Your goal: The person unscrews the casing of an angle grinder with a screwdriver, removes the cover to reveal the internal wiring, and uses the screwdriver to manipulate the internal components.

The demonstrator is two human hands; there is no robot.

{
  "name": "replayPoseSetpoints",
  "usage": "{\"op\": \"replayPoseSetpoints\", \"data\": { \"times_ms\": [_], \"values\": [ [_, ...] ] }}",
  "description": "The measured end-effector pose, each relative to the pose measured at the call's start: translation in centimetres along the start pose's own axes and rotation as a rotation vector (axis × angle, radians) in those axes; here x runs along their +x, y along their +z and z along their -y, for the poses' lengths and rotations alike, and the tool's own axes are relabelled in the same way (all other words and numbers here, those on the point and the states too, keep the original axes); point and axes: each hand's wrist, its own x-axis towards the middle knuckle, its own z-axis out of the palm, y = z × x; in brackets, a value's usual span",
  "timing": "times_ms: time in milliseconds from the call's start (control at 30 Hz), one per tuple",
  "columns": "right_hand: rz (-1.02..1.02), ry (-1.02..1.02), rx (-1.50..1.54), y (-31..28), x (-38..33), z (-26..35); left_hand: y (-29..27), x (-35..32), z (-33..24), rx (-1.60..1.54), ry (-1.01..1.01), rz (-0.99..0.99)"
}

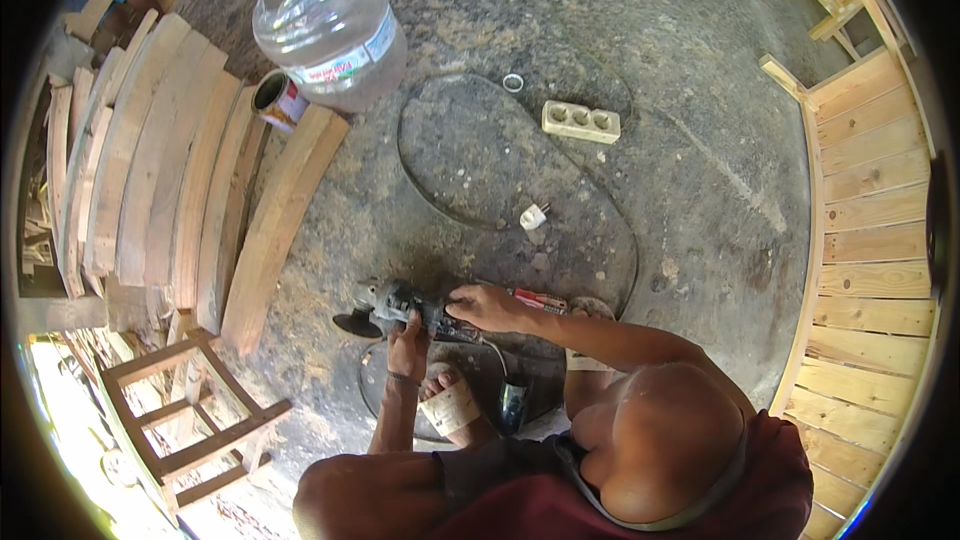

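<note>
An angle grinder lies across both hands, low over the floor, with its metal head and dark round disc pointing left. My left hand grips the body from below, just behind the head. Farther right, my right hand is closed on the upper side of the body; its fingertips are partly hidden. A dark cylindrical part stands between my sandalled feet, with a cord beside it. Just right of my right hand, a red and white item lies on the floor, partly covered by my forearm.
A white plug, a three-socket power strip and a small ring lie ahead. Wooden boards, a tin can and a large plastic bottle stand left. A wooden frame is nearer; a slatted wooden piece borders the right.
</note>
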Motion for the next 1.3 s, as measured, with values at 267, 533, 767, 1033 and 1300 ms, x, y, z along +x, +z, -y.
{"op": "replayPoseSetpoints", "data": {
  "times_ms": [267, 533, 767, 1033, 1300],
  "values": [
    [0.036, 0.135, 0.135, -3.8, 0.1, 2.5, -0.6, 0.8, -0.6, 0.019, -0.068, -0.098],
    [-0.039, 0.092, 0.050, -4.6, 0.1, 2.3, -0.9, 1.6, -1.4, 0.107, -0.114, -0.093],
    [-0.094, 0.037, 0.141, -8.5, 0.5, 1.8, -1.8, 1.8, -1.8, 0.159, -0.135, -0.138],
    [-0.619, 0.174, 0.079, -27.7, 1.1, -2.6, -4.7, 2.0, -2.5, 0.299, -0.124, -0.135],
    [-1.121, 0.207, -0.343, -47.7, 5.8, -13.9, -2.0, -0.4, -3.8, 0.390, -0.173, -0.168]
  ]
}}
